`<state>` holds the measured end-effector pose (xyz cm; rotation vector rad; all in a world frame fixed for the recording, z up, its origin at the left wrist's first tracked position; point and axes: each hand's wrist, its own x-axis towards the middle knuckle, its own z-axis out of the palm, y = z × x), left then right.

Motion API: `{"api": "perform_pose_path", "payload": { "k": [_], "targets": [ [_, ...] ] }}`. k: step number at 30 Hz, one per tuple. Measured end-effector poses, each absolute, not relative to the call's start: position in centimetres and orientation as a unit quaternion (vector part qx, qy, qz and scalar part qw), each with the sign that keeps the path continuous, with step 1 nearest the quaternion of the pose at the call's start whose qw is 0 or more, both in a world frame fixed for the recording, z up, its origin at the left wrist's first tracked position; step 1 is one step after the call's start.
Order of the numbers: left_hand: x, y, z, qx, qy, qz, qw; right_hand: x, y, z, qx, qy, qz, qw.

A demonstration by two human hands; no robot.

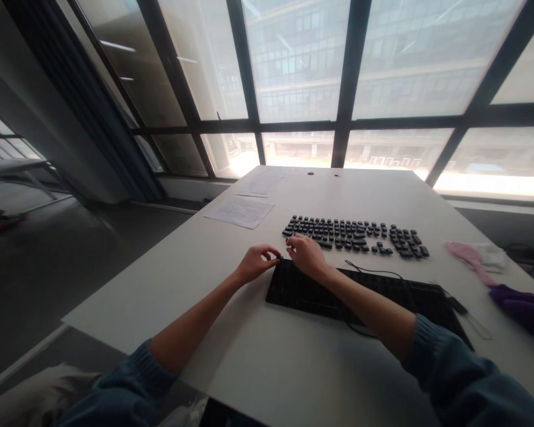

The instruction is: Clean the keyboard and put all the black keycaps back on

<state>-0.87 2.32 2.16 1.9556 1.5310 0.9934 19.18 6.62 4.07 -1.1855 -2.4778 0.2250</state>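
A black keyboard base (320, 293) with its keys taken off lies on the white table (271, 367) in front of me. Behind it, several loose black keycaps (351, 234) are laid out in rows. My left hand (254, 263) is at the base's far left corner, thumb and fingers pinched on a small black keycap (277, 257). My right hand (306, 254) rests just beside it over the same corner, fingers curled; what they hold, if anything, is hidden. A thin black cable (374, 273) loops across the base.
Printed paper sheets (240, 211) lie at the far left of the table. A pink brush (469, 258) and a purple cloth (523, 305) sit at the right edge, with a small metal tool (469, 317) near the base's right end. Large windows stand behind the table.
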Motion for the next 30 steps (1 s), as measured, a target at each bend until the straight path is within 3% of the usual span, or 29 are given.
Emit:
{"api": "perform_pose_path", "payload": {
  "k": [14,24,26,30],
  "targets": [
    [-2.4,-3.5,1.7,0.720,0.493,0.359,0.332,16.2,12.0,2.4,-0.423,-0.897,0.043,0.123],
    [-2.8,-4.3,1.1,0.728,0.487,0.348,0.334,16.1,10.9,2.4,-0.417,-0.888,0.080,0.176],
    [-2.8,-4.2,0.9,0.720,0.500,0.350,0.332,16.7,9.7,2.3,-0.398,-0.887,0.120,0.200],
    [-2.8,-4.1,0.9,0.706,0.517,0.340,0.344,19.0,6.4,1.6,-0.332,-0.838,0.332,0.277]
  ]
}}
